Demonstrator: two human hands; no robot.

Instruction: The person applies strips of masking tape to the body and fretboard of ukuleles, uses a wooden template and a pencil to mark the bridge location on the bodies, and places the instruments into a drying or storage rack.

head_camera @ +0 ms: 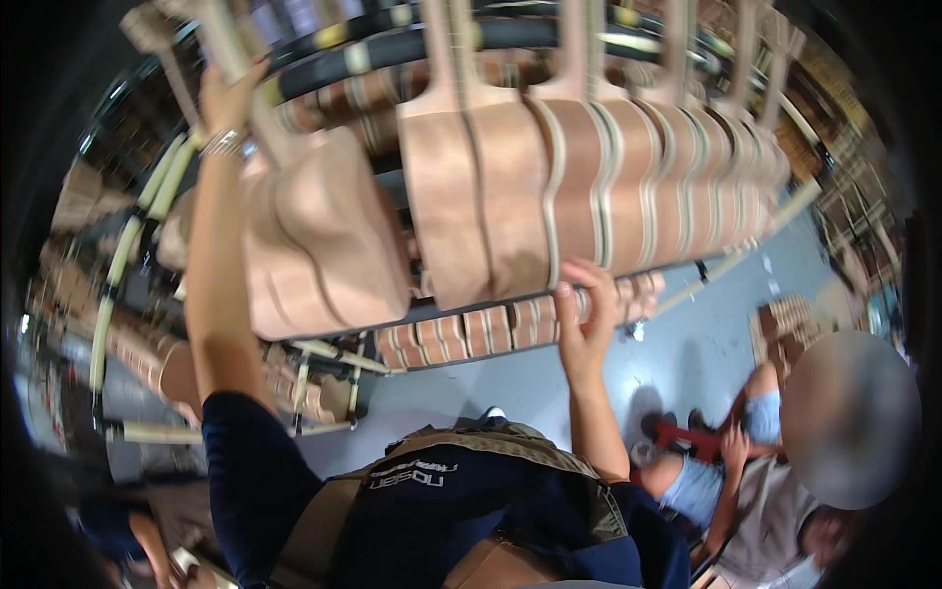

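Note:
At the upper left, my left hand (232, 96) is wrapped around the pale neck of an unfinished wooden guitar (316, 235). The body of that guitar leans on the rack, its curved side towards me, with a dark gap between it and the row to its right. That row of guitar bodies (574, 184) stands side by side, necks up, several with pale binding along their edges. My right hand (589, 316) is raised at the row's lower edge, thumb and fingers apart and nothing gripped. Whether its fingertips touch a body is hard to tell through the blur.
Black padded rails (383, 55) run behind the necks. A lower tier of guitar bodies (471, 335) sits beneath. Cream tube frames (118, 294) stand at the left. A seated person (765, 508) is close at the lower right, and another person's arm (151, 545) shows at the lower left.

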